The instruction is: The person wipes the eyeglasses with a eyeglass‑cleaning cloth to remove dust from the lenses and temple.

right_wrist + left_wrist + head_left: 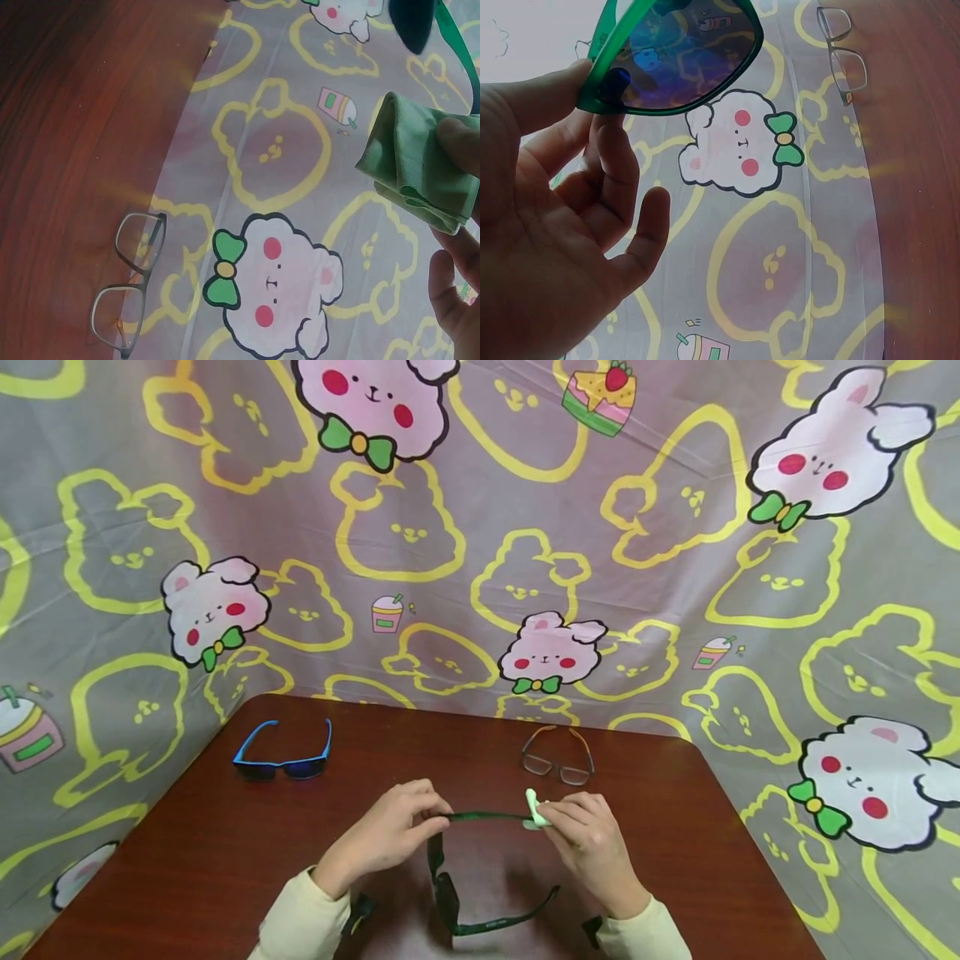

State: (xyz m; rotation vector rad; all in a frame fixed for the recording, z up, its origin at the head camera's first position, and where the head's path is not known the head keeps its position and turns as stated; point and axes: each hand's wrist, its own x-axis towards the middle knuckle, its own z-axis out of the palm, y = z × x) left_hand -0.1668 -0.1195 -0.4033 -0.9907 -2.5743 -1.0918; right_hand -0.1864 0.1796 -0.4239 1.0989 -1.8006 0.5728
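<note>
Sunglasses, lower centre of the head view, could twist if the right hand, pinching green cloth, tugs against the left hand pinching them.

The tabletop and patterned backdrop are viewed forward and downward from the head. From the 2 wrists, with views turned sideways, the left grip and right grip are seen close up. The clear-lensed glasses are shared by all 3 views.
</note>
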